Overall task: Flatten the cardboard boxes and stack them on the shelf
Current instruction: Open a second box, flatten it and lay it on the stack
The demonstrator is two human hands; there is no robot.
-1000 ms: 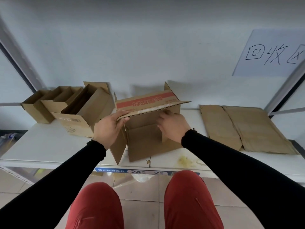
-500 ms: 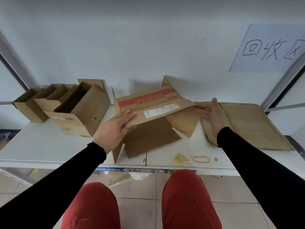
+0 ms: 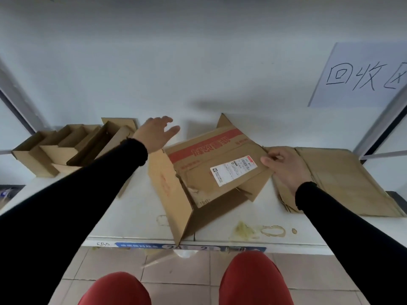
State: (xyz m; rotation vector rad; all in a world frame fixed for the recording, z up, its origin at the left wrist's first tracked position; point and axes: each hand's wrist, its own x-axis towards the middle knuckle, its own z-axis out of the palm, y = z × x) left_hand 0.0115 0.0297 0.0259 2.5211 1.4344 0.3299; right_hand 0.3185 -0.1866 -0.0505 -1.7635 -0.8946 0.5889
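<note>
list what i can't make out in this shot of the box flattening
Head view only:
- Handwritten wall sign: third character cut off by the right edge.
- Shipping label on the red-striped box: print too small.
- Upright boxes at left: partly hidden by the left sleeve.
- Flattened stack: sheet count unclear, the right hand and sleeve cover its near edge.

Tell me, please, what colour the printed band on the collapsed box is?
Red, on the brown box; head view.

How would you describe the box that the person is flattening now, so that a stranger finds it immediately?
Look at the white shelf below the wall. In its middle, between the open brown boxes on the left and the flat plain cardboard sheets on the right, lies a half-collapsed brown cardboard box. Only it has a red printed band and a white shipping label.
</note>
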